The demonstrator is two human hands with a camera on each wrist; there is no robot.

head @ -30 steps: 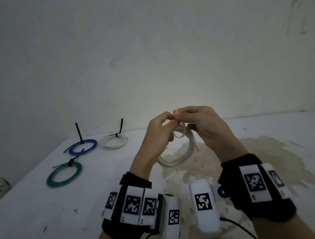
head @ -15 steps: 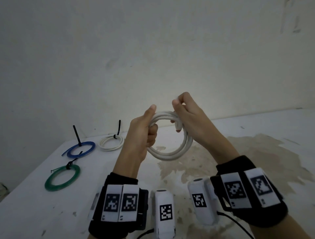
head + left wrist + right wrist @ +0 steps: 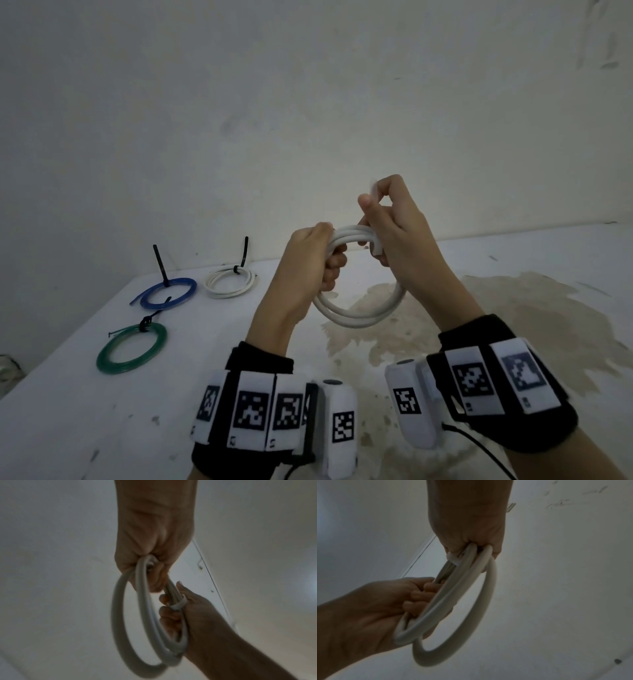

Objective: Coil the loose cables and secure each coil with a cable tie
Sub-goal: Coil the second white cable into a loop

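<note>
A: Holding the white coil [image 3: 356,308] up off the table [image 3: 102,411] lets both hands get at it, I think. The left hand [image 3: 308,270] has its fingers curled tight round one side of the loops, so they cannot spring open

B: And the right hand [image 3: 400,236]?

A: It grips the other side. Its thumb and finger pinch the tail of a white cable tie [image 3: 372,186] that sticks up. The band of the tie goes round the loops, as the left wrist view shows. I guess the tail is being pulled to make it tight, but I cannot tell if it is tight yet

B: What does the cable look like?

A: Thick, smooth and round, like a soft white tube, bent into a few rings

B: What else is there?

A: Three tied coils lie far to the left on the table: a blue coil [image 3: 168,293], a thin white coil [image 3: 228,282] and a green coil [image 3: 132,347]. Each has a black tie. The table is white with a big brown stain [image 3: 496,325]
</note>
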